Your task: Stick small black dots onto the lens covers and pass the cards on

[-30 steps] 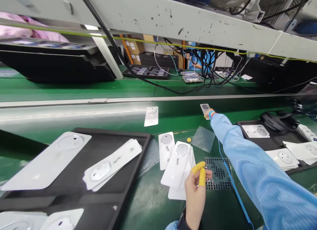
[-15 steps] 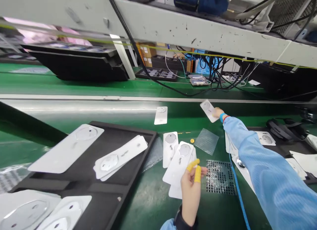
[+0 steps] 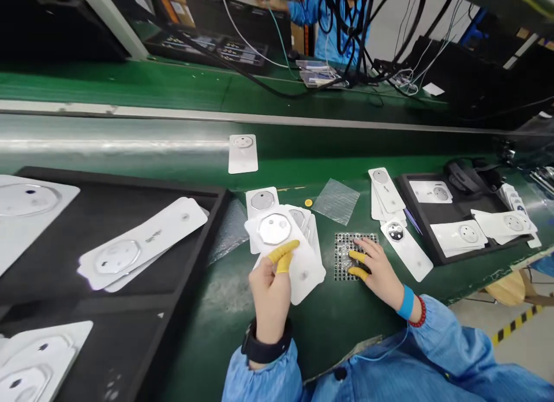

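Observation:
My left hand (image 3: 272, 286), with yellow finger cots, holds a white plastic panel (image 3: 281, 246) with a round silver-ringed window, over a loose pile of similar panels (image 3: 264, 208). My right hand (image 3: 375, 269), also wearing yellow cots, rests its fingertips on a black-dotted perforated sheet (image 3: 346, 263). Beside that hand lies a white panel with a dark round window (image 3: 407, 249). Nothing shows between the right fingers, though they partly hide the sheet.
Black trays of white panels lie at left (image 3: 130, 185) and right (image 3: 415, 217). Another panel (image 3: 243, 153) sits on the green belt (image 3: 130, 96), near clear bubble film (image 3: 335, 201). Farther back are a person in a blue sleeve (image 3: 303, 9) and hanging cables (image 3: 350, 26).
My right arm has come back from the far side of the bench to the dotted sheet, and the panel it held is no longer in it. The view has tilted downward.

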A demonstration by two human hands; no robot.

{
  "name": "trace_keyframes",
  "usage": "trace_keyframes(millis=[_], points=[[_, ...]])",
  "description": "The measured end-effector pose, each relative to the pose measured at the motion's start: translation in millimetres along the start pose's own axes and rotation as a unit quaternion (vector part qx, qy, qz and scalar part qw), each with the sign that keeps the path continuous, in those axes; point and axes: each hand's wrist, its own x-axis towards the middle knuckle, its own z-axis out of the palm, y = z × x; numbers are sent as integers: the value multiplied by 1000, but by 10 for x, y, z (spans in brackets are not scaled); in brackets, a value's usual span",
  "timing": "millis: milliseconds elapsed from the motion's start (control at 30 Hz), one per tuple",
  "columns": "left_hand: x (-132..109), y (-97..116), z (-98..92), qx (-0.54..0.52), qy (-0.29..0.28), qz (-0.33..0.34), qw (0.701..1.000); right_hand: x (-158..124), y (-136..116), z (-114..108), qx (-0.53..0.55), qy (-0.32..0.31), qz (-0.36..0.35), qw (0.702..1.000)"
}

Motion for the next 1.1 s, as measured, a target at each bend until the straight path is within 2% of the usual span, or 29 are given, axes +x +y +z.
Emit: trace_keyframes(millis=[100,233,333,500,633,733,800,867,1100], points=[[-8,-23,36,37,-72,-31,996,-56,80,-5,18,14,-30,999],[-156,32,265,55,-185,-47,980,9,-46,-219,41,56,-66,995],[-244,52,387,52,-230,-59,970,13,-112,-341,30,92,-103,990],[-283,-5,393,31,-217,-68,973,-15,-105,-345,-10,116,-131,984],[-298,-35,385,2,-205,-66,977,64,-126,-340,7,51,-153,987],[-300,-33,402,-13,-193,-61,979,164,-187,-339,103,10,-103,989],[-302,-36,409,-20,-193,-60,979,226,-241,-304,162,29,-55,985],[-309,-52,409,-27,-197,-64,978,271,-290,-241,177,50,-37,982],[-328,-91,434,-48,-187,-96,976,282,-369,-104,64,-8,-97,993]])
